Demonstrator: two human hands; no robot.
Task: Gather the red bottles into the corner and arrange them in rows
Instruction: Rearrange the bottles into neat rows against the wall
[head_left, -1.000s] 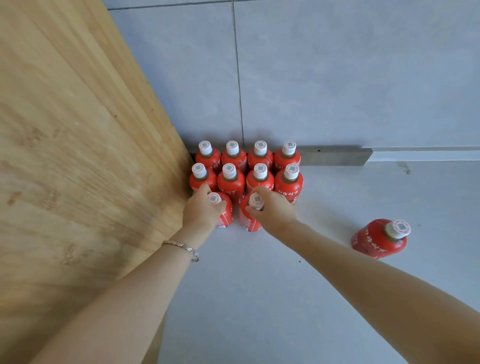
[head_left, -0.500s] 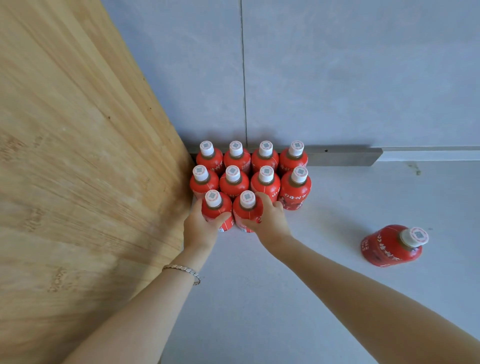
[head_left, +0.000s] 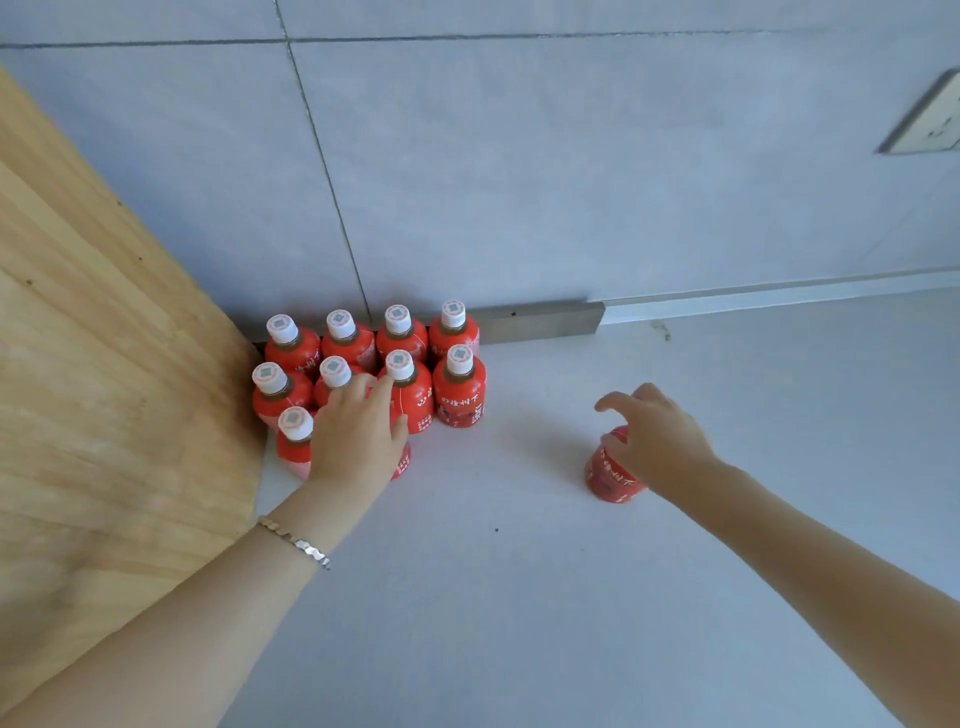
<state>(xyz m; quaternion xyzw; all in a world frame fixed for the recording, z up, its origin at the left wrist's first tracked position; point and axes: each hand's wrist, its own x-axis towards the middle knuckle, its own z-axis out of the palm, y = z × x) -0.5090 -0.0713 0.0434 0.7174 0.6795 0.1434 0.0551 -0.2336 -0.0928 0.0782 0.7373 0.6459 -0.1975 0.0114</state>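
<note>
Red bottles with white caps stand in the corner between the wooden panel (head_left: 114, 395) and the grey wall. The back row (head_left: 400, 332) holds several bottles, and so does the second row (head_left: 460, 389). In the third row one bottle (head_left: 293, 439) stands by the panel. Beside it, my left hand (head_left: 356, 436) is cupped over another bottle (head_left: 402, 465), hiding its cap. A lone red bottle (head_left: 610, 480) stands apart on the floor to the right. My right hand (head_left: 657, 436) hovers over its top with fingers spread, covering the cap.
A metal skirting strip (head_left: 540, 319) runs along the wall's foot behind the bottles. A wall socket (head_left: 930, 119) sits at the upper right. Grey floor (head_left: 493, 597) stretches between the group and the lone bottle.
My right hand left the third-row bottle and moved right to the lone bottle. My left hand shifted from the first third-row bottle onto the second. The view swung right.
</note>
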